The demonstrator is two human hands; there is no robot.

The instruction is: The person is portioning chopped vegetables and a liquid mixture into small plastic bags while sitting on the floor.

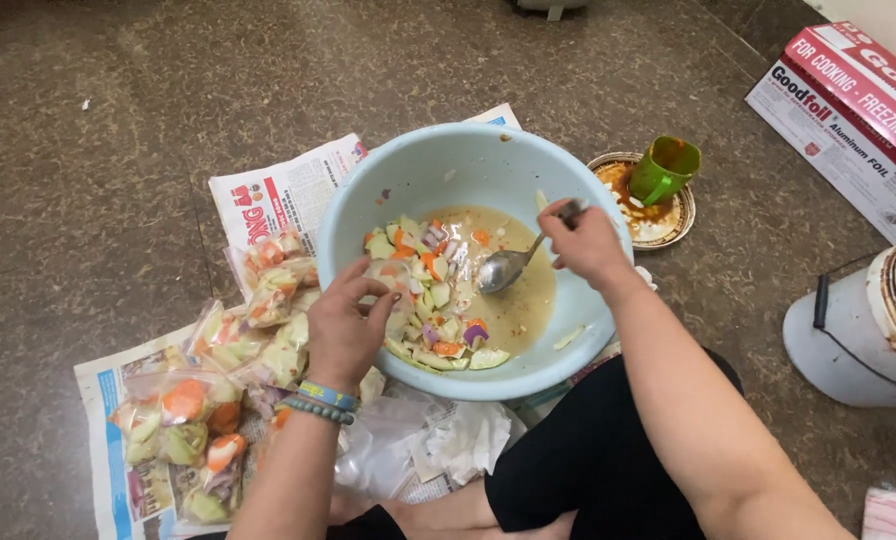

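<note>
Centrally, head view: pale blue bowl [368, 215] holding chopped vegetables [430, 300] in brine. Right hand [580, 243] closed on a metal spoon [508, 268]. Left hand [343, 330] curled over the bowl's near rim, pinching a clear bag [393, 280]. Lower left: filled bags [208, 400] on newspaper [278, 190].
</note>
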